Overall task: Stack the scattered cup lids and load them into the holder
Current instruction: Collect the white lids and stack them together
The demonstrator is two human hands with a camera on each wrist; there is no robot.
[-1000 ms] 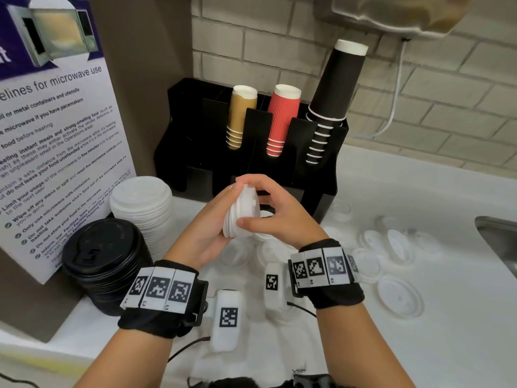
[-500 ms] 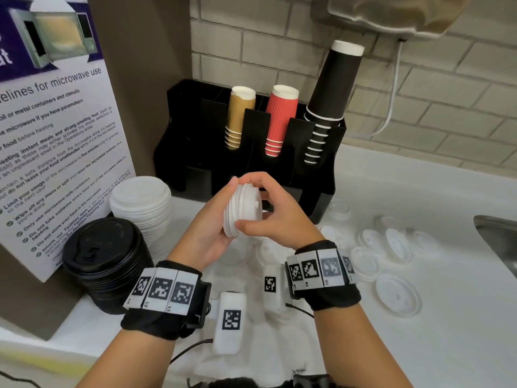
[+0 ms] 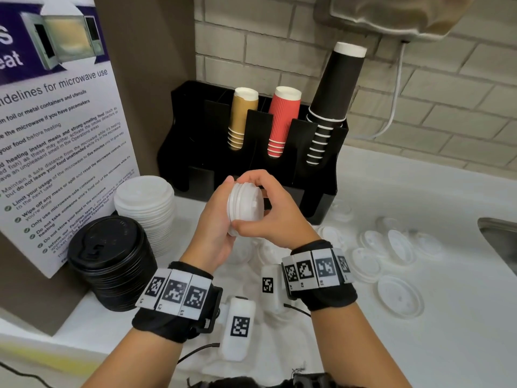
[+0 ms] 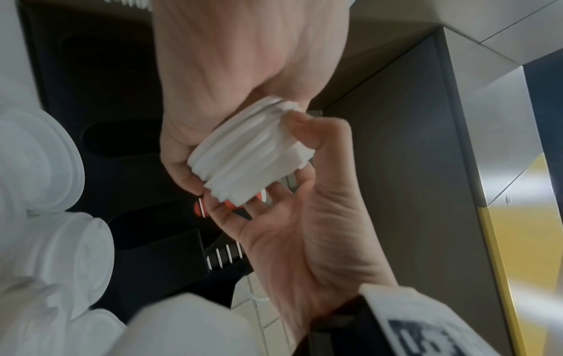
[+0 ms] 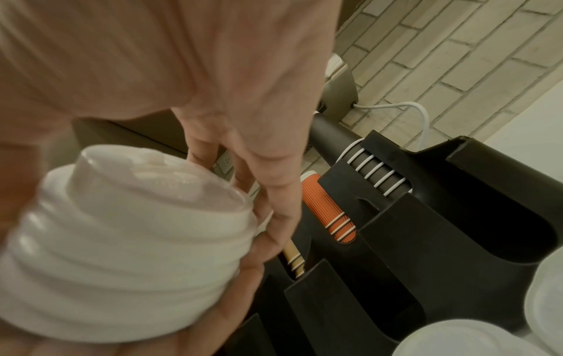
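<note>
A short stack of white cup lids [image 3: 245, 204] [image 4: 248, 156] [image 5: 127, 238] is held on its side between both hands, in front of the black holder [image 3: 195, 141] [image 5: 426, 240]. My left hand [image 3: 215, 217] [image 4: 259, 192] cups the stack from the left, with its fingers curled around the rim. From the right, my right hand [image 3: 265, 211] [image 5: 243, 192] grips the same stack with thumb below and fingers over the top. Several clear lids [image 3: 398, 296] lie scattered on the white counter at the right. The holder's lower front slots are dark and partly hidden by the hands.
A tall pile of white lids [image 3: 145, 203] and a pile of black lids [image 3: 112, 261] stand at the left beside a microwave notice board [image 3: 56, 135]. The holder carries tan, red and black cup stacks [image 3: 282, 121]. A sink edge [image 3: 500, 236] is at the far right.
Both hands have lifted the lid stack slightly and brought it closer to the holder; the stack has turned a little in the grip.
</note>
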